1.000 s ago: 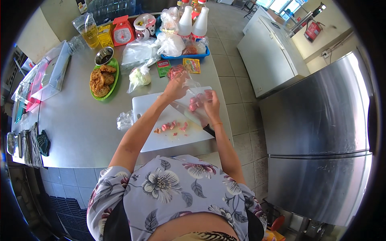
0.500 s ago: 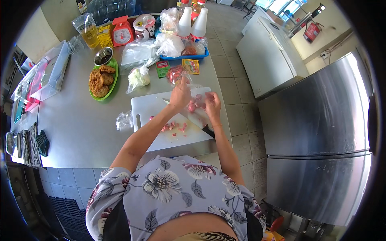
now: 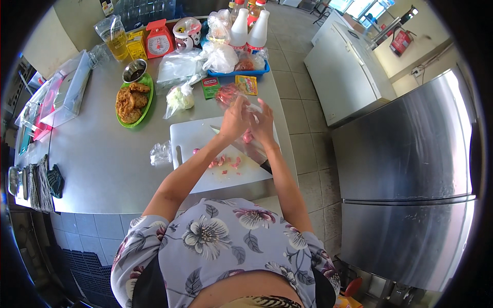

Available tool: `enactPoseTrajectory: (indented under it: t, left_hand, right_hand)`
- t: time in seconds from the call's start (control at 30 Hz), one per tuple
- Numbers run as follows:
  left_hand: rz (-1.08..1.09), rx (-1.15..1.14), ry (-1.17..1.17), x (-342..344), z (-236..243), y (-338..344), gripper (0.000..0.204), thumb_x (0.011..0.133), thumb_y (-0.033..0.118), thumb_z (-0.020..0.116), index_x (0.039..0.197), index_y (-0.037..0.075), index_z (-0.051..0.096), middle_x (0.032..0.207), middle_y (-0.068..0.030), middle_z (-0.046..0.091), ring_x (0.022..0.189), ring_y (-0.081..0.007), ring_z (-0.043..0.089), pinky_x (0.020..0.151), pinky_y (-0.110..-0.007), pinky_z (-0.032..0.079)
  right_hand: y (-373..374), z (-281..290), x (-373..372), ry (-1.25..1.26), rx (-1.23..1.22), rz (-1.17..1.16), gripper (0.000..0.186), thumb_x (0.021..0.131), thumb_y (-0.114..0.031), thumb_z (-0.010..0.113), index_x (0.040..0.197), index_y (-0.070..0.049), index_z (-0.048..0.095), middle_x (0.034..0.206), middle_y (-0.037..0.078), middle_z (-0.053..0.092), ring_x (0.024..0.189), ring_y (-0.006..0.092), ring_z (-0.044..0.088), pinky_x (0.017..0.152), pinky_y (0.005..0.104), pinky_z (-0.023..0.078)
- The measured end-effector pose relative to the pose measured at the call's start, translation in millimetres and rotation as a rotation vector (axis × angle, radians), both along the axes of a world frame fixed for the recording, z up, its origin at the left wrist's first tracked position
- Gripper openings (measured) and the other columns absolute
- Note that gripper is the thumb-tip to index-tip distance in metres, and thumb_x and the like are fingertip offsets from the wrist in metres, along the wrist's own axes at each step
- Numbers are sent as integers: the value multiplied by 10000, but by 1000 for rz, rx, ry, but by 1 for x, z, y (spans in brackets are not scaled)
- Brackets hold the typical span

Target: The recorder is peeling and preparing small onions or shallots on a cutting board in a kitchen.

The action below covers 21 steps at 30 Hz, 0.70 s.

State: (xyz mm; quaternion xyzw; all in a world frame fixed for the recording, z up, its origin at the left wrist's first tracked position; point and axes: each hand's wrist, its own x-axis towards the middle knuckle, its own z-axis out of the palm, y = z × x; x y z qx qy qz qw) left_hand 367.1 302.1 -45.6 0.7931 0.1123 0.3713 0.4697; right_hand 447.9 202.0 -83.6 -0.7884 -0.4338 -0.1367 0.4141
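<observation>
A white cutting board (image 3: 200,134) lies before me on the steel table. Over its far edge, my left hand (image 3: 235,121) is closed on the mouth of a clear plastic bag (image 3: 228,94) with red pieces inside, perhaps chillies. My right hand (image 3: 263,124) meets it from the right, fingers bent around the same thin film; its fingertips are partly hidden. Peeled shallots (image 3: 247,136) lie below my hands, beside a knife (image 3: 250,150) whose black handle is near my right wrist. Cut shallot pieces (image 3: 222,161) are scattered on the board's near half.
Left of the board is a crumpled plastic bag (image 3: 160,153). Beyond stand a green plate (image 3: 146,107) of fried food, a steel bowl (image 3: 134,71), a bagged pale vegetable (image 3: 179,100), two seasoning packets (image 3: 210,88) and a blue tray (image 3: 261,71) with bottles behind. A fridge (image 3: 405,154) stands right.
My right hand has moved from above the shallots up and left to the bag's mouth, beside my left hand. The left hand stays at the bag. The view has shifted slightly.
</observation>
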Motion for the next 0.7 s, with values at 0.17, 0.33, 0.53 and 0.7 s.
enactPoseTrajectory:
  t: [0.17,0.33,0.53,0.7]
  left_hand:
    - [-104,-22,60,-3,5,6,190,773,-30,513,955,5,468,743,-118,561,678,-211,583,630,-313,459]
    - [-382,-31,-20,-7,9,16,232,770,-40,493,991,20,453,757,-94,546,715,-182,560,668,-311,457]
    - [89,83,227,2,-21,62,251,725,28,567,970,82,556,921,-105,601,922,-286,567,772,-393,450]
    - [-7,317,332,5,-38,86,284,717,33,587,979,137,622,1062,-99,591,1047,-282,529,875,-389,432]
  right_hand:
    - [27,0,21,45,-244,63,220,782,-226,564,915,-71,647,1202,151,487,1091,335,457,893,430,380]
    - [38,-6,42,162,-385,270,290,755,-223,577,985,-49,602,1101,165,558,1010,346,531,802,416,450]
    - [41,-20,49,198,-266,68,323,701,-160,595,1017,-99,586,999,203,587,923,380,565,804,442,460]
    - [38,-10,51,346,-476,18,457,673,-131,564,1130,-119,550,1057,203,587,964,372,566,837,437,453]
